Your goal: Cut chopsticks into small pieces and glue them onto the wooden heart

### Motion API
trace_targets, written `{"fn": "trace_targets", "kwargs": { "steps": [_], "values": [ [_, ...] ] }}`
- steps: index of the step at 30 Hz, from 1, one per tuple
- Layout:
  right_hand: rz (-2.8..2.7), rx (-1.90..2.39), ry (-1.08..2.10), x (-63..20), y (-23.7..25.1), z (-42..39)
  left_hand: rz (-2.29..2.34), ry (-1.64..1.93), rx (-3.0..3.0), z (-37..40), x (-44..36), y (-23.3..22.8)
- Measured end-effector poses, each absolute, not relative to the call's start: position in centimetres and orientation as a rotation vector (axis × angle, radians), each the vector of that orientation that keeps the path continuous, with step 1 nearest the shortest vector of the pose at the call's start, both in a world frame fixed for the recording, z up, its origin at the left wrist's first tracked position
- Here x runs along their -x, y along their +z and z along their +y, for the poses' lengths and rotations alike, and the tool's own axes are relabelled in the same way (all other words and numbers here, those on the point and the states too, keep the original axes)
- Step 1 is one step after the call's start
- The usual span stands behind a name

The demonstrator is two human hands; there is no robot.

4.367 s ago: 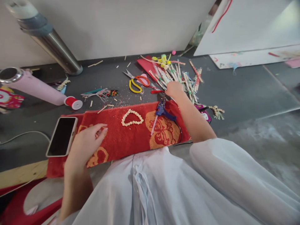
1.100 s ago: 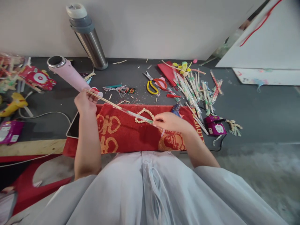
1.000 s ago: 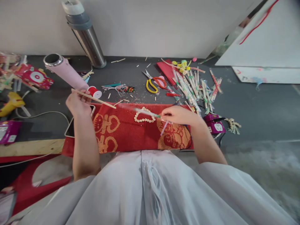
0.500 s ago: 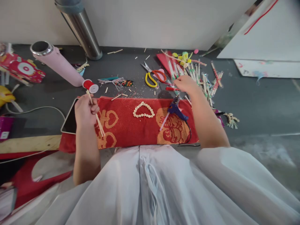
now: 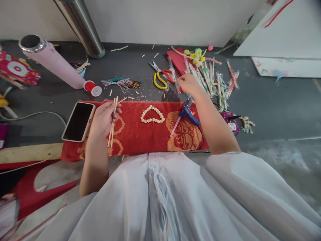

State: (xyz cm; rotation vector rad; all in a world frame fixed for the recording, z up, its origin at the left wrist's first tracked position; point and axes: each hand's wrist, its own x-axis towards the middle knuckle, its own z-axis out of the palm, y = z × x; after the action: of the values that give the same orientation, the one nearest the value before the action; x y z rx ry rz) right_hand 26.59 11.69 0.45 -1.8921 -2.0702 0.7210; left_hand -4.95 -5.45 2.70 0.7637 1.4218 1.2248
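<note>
My left hand (image 5: 104, 117) is closed around a few thin wooden chopsticks (image 5: 112, 129), held upright over the left part of the red towel (image 5: 135, 140). My right hand (image 5: 188, 83) reaches to the back right, its fingers pinched on a plastic-wrapped chopstick packet (image 5: 172, 72) that points up and left. Beyond it lies a pile of similar wrapped packets (image 5: 205, 75). Below my right hand, a blue glue gun (image 5: 189, 115) with a clear glue stick rests on the towel. A heart-like outline of small pale wooden bits (image 5: 152, 115) lies mid-towel.
A phone (image 5: 79, 121) lies at the towel's left end. Yellow-and-orange-handled scissors (image 5: 160, 80) lie behind the towel. A red thread spool (image 5: 92, 88), pink tumbler (image 5: 54, 63) and steel flask (image 5: 86, 30) stand at left. Wood scraps dot the grey table; a white board (image 5: 283, 36) leans at right.
My right hand has drawn left and toward me, now with a wrapped chopstick packet in its fingers. My left hand has moved right with its chopsticks, uncovering the phone.
</note>
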Motion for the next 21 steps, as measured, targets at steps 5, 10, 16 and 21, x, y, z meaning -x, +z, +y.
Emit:
{"fn": "trace_targets", "kwargs": {
  "steps": [5,10,16,21],
  "values": [
    [-2.100,1.620,0.740,-21.7,3.1,6.7,1.433,1.067,-0.976,-5.6,3.7,2.5],
    [-2.163,1.156,1.066,-16.8,4.2,1.6,1.424,0.934,-1.291,-5.3,2.2,2.1],
    [-2.092,1.236,1.056,-15.9,3.0,0.7,1.534,0.707,-1.647,-4.6,2.4,1.9],
    [-1.757,1.291,1.268,-18.0,2.4,1.0,1.975,0.277,-1.959,-3.6,4.3,1.7]
  ]
}}
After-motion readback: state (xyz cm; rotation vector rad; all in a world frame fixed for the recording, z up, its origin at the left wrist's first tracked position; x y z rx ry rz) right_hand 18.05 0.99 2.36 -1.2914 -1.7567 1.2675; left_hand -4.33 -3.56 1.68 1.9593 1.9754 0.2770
